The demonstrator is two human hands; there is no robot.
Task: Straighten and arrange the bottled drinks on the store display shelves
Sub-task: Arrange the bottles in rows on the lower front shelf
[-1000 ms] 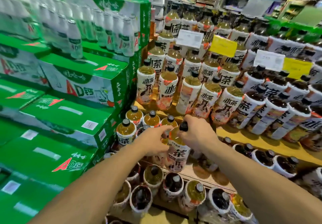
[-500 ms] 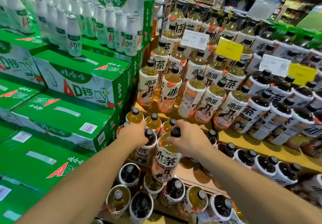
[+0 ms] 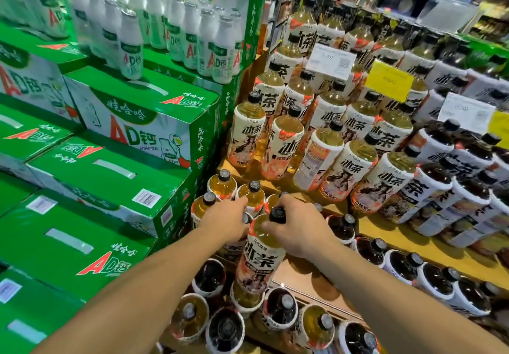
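Right hand fingers wrap bottle shoulder, bottle at middle shelf front-left. Left hand fingers curl over neighbour. I judge task early: one upper bottle label backward, lower rows ragged.

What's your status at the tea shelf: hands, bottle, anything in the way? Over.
Right hand grips the tea bottle at its neck. Left hand on the yellow bottles behind, grip hidden. Dark bottles crowd close on the right.
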